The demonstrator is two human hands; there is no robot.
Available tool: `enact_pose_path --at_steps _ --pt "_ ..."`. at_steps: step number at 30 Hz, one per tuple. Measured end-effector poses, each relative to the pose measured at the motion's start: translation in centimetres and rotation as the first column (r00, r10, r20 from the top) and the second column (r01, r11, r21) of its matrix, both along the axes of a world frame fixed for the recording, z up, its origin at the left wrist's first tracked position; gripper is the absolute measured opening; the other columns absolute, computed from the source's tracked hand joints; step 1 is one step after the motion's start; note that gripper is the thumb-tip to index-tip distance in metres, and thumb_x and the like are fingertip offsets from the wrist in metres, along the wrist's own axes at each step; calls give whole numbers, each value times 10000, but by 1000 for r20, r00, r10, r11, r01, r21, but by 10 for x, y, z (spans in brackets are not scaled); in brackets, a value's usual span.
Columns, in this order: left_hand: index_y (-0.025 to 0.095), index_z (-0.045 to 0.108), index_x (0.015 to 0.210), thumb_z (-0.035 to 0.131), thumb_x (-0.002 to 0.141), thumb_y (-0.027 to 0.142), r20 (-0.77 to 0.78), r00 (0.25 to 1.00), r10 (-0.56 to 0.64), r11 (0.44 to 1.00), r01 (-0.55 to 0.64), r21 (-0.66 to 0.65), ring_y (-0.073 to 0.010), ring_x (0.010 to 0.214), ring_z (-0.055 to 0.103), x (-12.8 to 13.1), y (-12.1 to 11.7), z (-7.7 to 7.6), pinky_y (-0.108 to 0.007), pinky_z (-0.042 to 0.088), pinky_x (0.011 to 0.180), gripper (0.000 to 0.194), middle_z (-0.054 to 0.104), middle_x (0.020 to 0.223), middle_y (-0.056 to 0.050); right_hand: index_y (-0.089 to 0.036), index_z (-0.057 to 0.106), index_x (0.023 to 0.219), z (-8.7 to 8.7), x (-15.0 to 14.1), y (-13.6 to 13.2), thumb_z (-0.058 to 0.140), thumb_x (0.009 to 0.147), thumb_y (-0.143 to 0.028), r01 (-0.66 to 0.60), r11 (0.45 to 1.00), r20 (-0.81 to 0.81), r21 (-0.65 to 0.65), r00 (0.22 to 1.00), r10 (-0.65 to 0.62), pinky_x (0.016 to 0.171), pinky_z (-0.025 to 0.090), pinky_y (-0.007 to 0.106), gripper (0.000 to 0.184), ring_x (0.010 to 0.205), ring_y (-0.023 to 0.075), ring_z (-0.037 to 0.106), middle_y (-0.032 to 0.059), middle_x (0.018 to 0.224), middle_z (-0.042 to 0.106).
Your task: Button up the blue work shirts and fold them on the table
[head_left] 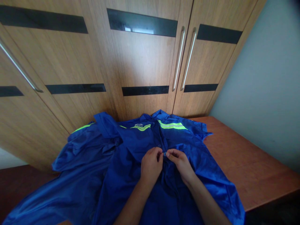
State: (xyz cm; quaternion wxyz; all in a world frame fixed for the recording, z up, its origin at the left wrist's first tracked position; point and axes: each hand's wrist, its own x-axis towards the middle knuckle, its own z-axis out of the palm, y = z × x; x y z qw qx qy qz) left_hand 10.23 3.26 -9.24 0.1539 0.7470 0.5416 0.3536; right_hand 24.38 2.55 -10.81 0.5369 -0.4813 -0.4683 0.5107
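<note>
A shiny blue jacket (98,175) with neon yellow-green stripes across the chest lies spread on a brown wooden table (246,162), collar toward the wardrobe. My left hand (151,164) pinches the left edge of the jacket's front opening, fingers curled. My right hand (179,161) pinches the right edge, thumb and forefinger closed on a small button or snap at the placket. The two hands nearly touch at the jacket's centre line. One sleeve trails off to the lower left.
A tall wooden wardrobe (140,62) with black glass strips and long metal handles (185,59) stands directly behind the table. A pale grey wall (269,78) runs along the right. The table's right edge drops off near the lower right.
</note>
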Motion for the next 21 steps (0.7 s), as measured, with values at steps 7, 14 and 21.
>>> enact_pose_path --at_steps 7,14,21 --pt "211 599 832 495 846 168 45 999 -19 1000 20 -23 -166 761 604 -2 0 -1 -258 416 694 113 652 800 -15 -181 640 718 -7 4 5 625 766 -463 41 995 199 94 978 -59 631 401 260 286 668 164 537 2 672 616" --pt "209 610 845 493 846 180 72 996 -56 996 61 -69 -153 744 605 -4 1 -1 -243 410 675 121 659 795 -7 -202 634 800 -8 4 3 594 805 -399 58 974 421 219 895 -148 637 434 273 200 679 183 579 23 720 636" --pt "227 653 889 484 862 188 51 987 -152 984 156 -90 -145 737 601 -5 -2 -2 -238 413 680 175 665 811 2 -197 610 795 -13 23 8 520 732 -170 -86 985 615 147 788 -23 573 417 241 114 597 146 564 -13 649 596"
